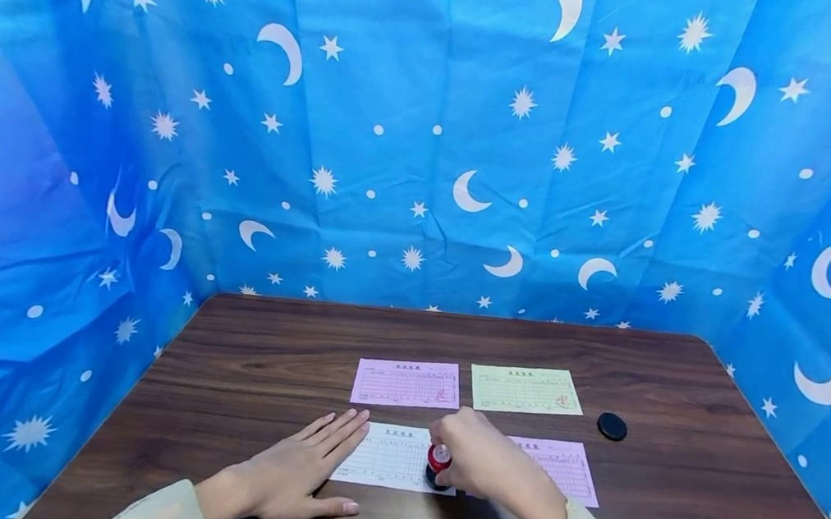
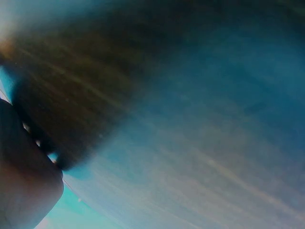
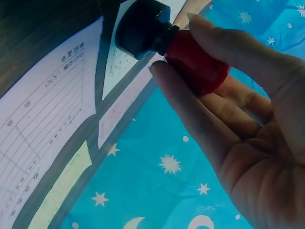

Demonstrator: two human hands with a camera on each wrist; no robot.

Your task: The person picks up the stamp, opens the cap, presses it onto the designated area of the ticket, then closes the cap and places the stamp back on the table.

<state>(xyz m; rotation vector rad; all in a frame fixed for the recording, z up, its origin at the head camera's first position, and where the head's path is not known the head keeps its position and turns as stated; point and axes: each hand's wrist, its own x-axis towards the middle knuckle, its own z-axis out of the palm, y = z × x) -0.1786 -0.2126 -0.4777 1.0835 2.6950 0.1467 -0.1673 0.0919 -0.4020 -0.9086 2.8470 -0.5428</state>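
Note:
My right hand (image 1: 487,464) grips a hand stamp by its rounded red handle (image 3: 202,64). The stamp's black base (image 3: 143,28) is down at the lower right corner of a white printed slip (image 1: 383,459) in the head view. My left hand (image 1: 289,471) lies flat, palm down, with its fingertips on the left edge of that slip and the thumb spread out on the table. A pink slip (image 1: 571,473) lies to the right, partly hidden behind my right hand and forearm. The left wrist view is dark and blurred.
Behind the white slip lie another pink slip (image 1: 405,381) and a pale green slip (image 1: 523,389), each with a red mark at its lower right. A round black cap (image 1: 612,426) sits on the wooden table (image 1: 252,344). Blue star-and-moon cloth (image 1: 395,159) hangs around it.

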